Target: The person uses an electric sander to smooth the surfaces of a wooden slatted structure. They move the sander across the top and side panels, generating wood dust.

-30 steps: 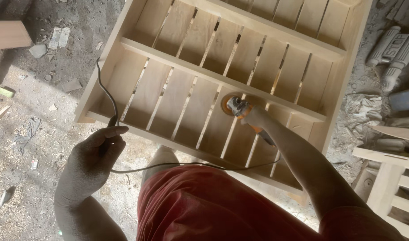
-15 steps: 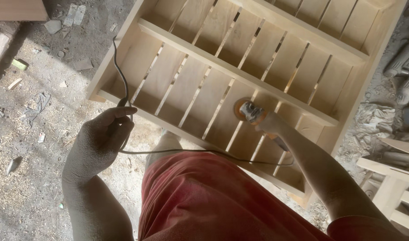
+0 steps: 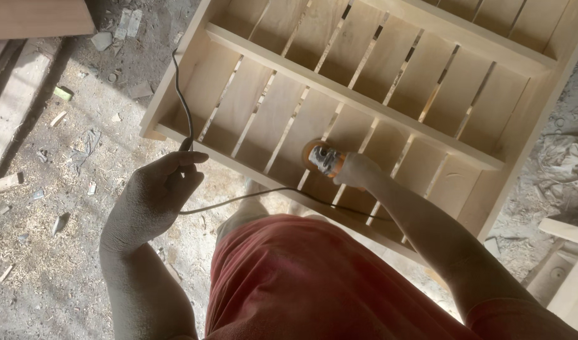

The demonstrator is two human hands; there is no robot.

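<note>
Setting: dirt workshop floor (image 3: pixel 43 252), sawdust, wood chips + scraps strewn about; sunlit patch at left.
Workpiece: pale wooden slatted rack (image 3: pixel 389 82) lying flat on floor, slats w/ narrow gaps, two cross rails dividing it into bays. Long rails run upper left to lower right.
Tool: sander (image 3: pixel 325 158), orange disc + grey head, in nearest bay, disc flat on a slat just below middle cross rail. Body axis runs from disc at left toward lower right, under the wrist.
R hand: right hand (image 3: pixel 358 170) clenched round tool body, just behind the head; forearm slants off to lower right.
L hand: left hand (image 3: pixel 155 196) loosely curled round black power cord (image 3: pixel 185 116), held off rack's near-left corner, above floor.
Cord run: up from L hand over rack's left side wall; other stretch goes right across red shorts (image 3: pixel 314 283) toward tool.
Edges/room: disc close to cross rail above it, near rail below; slats open to L + R along the bay. Bare floor left of rack.
Other: timber planks (image 3: pixel 24 19) top left; pale wooden frame (image 3: pixel 569 277) lower right, near rack's corner.
Hidden/unclear: rack top + right side cut by picture edge; tool rear + grip covered by R hand; cord's far end out of sight; debris at right too blurred to ID.
</note>
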